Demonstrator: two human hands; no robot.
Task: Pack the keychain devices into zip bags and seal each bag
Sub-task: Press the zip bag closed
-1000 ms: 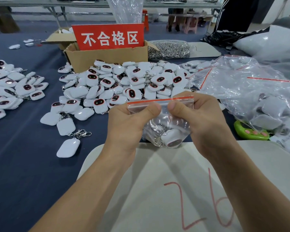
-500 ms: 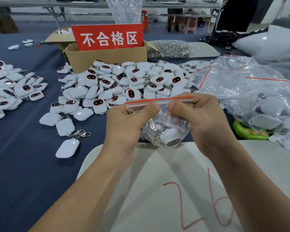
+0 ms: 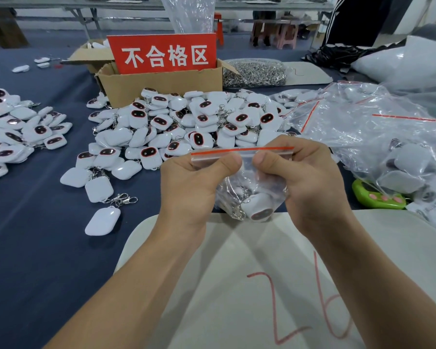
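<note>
Our left hand [image 3: 194,182] and right hand [image 3: 310,182] were both clamped on one zip bag [image 3: 247,172], held up at the middle of the frame. Each thumb pressed the clear plastic just under the red seal strip [image 3: 242,149], the thumb tips close together but not touching, with the fingers curled behind the bag. We could not tell whether the strip was pressed closed along its length.

Inside the bag we counted one keychain device [image 3: 258,209] plainly, white with a dark face, low in the bag with a bit of metal chain beside it. More white shapes showed above it, too blurred by the plastic to count. The bag hung over the far edge of a pale board [image 3: 212,285] marked "26" in red.

Two heaps of devices lay on the dark blue tabletop [image 3: 35,248], far too many to count: a large pile [image 3: 186,127] just behind our hands and a second pile [image 3: 18,127] at the left edge. Three loose devices, backs up, lay to the lower left of the large pile, with a metal clasp [image 3: 122,199] among them.

Behind the large pile stood one cardboard box [image 3: 161,84] with a red sign [image 3: 165,54] in it, and to its right one bag of metal clasps [image 3: 254,73]. A mound of clear zip bags [image 3: 363,127] filled the right side, some holding devices, and partly covered one green gadget [image 3: 376,197].
</note>
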